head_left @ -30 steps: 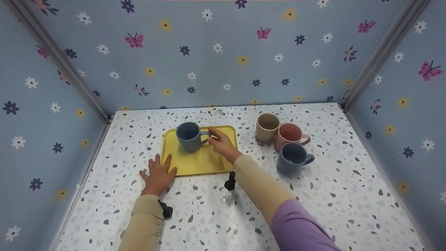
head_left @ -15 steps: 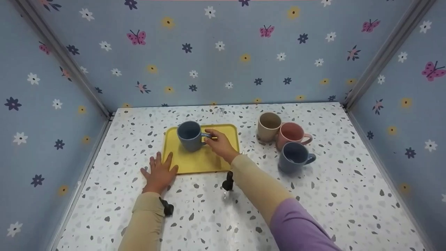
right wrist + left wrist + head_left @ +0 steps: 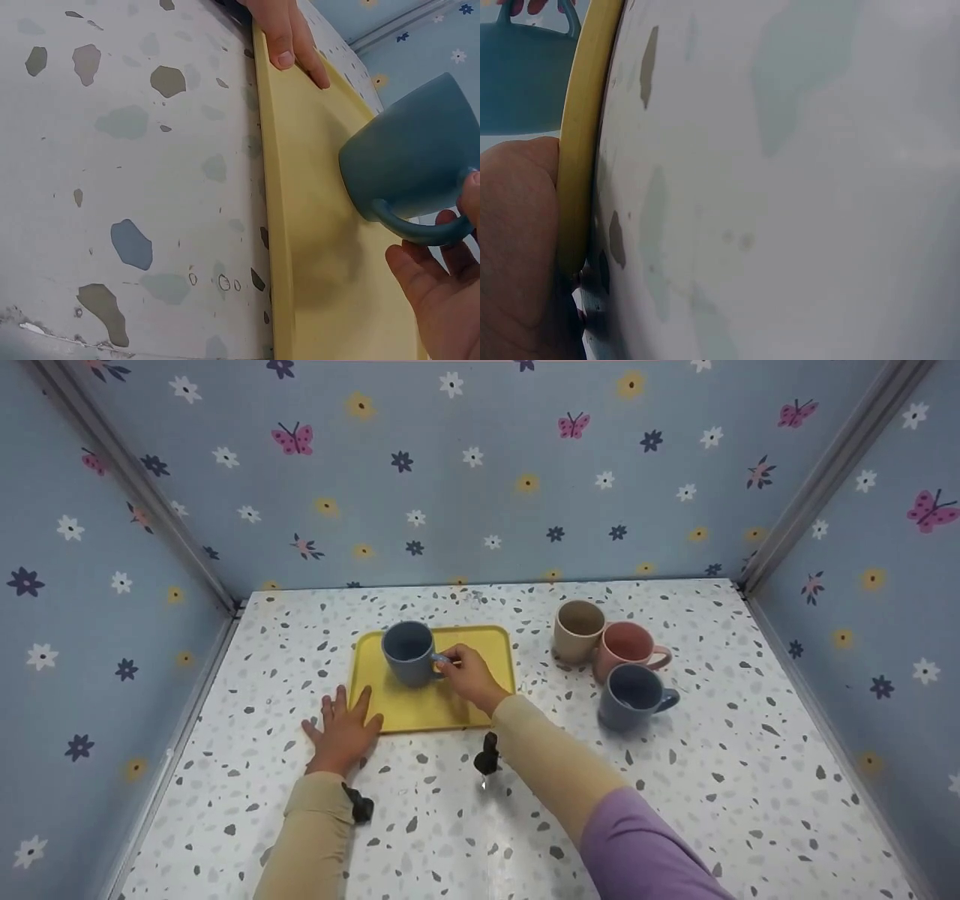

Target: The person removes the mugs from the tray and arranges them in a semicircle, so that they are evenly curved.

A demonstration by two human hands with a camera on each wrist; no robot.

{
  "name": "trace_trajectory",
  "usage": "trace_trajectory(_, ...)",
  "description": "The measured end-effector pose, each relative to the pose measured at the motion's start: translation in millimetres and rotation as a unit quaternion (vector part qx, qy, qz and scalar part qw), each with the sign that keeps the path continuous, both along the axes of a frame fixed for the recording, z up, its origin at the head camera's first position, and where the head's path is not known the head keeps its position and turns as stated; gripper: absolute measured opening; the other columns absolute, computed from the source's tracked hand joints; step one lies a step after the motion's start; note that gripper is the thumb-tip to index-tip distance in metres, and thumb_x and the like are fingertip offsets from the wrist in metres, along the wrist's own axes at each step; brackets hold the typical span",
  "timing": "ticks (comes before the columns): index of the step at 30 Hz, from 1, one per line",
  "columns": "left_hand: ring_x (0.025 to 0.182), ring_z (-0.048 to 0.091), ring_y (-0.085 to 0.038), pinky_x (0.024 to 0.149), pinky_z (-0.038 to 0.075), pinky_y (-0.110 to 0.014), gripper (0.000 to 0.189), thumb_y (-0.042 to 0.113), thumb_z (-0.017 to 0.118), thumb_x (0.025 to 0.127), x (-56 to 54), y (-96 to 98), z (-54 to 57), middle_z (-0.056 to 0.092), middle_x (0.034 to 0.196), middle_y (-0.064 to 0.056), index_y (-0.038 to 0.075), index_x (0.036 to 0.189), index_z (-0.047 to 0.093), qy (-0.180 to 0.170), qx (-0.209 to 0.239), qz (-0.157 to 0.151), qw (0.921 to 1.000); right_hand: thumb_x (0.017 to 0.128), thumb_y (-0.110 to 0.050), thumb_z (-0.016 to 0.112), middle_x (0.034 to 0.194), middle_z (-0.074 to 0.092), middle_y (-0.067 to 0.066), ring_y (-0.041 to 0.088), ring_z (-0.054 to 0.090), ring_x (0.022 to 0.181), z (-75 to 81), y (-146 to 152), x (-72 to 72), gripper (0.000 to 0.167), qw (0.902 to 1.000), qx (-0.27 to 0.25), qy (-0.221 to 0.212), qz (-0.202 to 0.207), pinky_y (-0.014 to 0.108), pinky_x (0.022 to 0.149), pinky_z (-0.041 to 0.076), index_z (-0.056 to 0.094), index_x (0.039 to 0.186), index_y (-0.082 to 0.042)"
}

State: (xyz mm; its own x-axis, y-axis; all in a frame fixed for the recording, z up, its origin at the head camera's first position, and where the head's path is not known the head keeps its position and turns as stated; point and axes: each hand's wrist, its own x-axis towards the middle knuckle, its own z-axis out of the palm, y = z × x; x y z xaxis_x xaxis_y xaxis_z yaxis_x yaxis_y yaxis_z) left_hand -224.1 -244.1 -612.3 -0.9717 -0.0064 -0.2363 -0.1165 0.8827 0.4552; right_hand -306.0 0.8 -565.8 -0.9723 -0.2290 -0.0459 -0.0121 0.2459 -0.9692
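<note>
A blue mug stands upright on the left part of a yellow tray, its handle pointing right. My right hand pinches that handle, thumb on top and fingers curled below it in the right wrist view. Spread flat, my left hand rests at the tray's left front corner, with its fingertips over the rim and thumb at the front edge. In the left wrist view the tray rim runs beside the left hand, and the mug shows behind it.
To the right of the tray, a beige mug, a pink mug and a second blue mug stand close together on the speckled white table. Blue flowered panels enclose the back and sides.
My right hand has closed from loose fingers at the handle to a pinch on it, dropping slightly. The mug and my left hand stay in place.
</note>
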Motion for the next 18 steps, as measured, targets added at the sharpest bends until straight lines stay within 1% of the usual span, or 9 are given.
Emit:
trace_trajectory(5,0.149,-0.018,-0.049,0.103,-0.019,-0.08,0.069,0.051,0.034,0.106,-0.1,0.9,0.8,-0.012,0.167,-0.023,0.02,0.164,0.014,-0.001,0.0,0.0,1.0,0.102,-0.006,0.059,0.114,0.063,0.016,0.025,0.062,0.109,-0.1,0,3.4,0.012,1.0,0.007,0.0,-0.006,0.031,0.089,0.054,0.059,0.109,0.004)
trace_trajectory(11,0.149,-0.017,-0.05,0.103,-0.018,-0.08,0.068,0.051,0.034,0.106,0.2,0.4,1.8,-0.011,0.167,-0.024,0.02,0.164,0.015,0.004,-0.002,-0.001,1.0,0.103,-0.007,0.057,0.111,0.063,0.015,0.022,0.062,0.104,-0.4,8,5.8,0.012,0.9999,0.015,-0.001,-0.006,0.03,0.086,0.054,0.06,0.109,0.003)
trace_trajectory(18,0.149,-0.018,-0.051,0.102,-0.018,-0.08,0.069,0.052,0.032,0.106,0.5,-0.1,1.1,-0.012,0.167,-0.024,0.02,0.164,0.014,0.004,-0.006,-0.002,1.0,0.103,-0.007,0.058,0.111,0.063,0.014,0.022,0.062,0.105,1.7,20,11.6,0.011,0.9997,0.021,-0.007,-0.012,0.03,0.089,0.054,0.061,0.107,0.003)
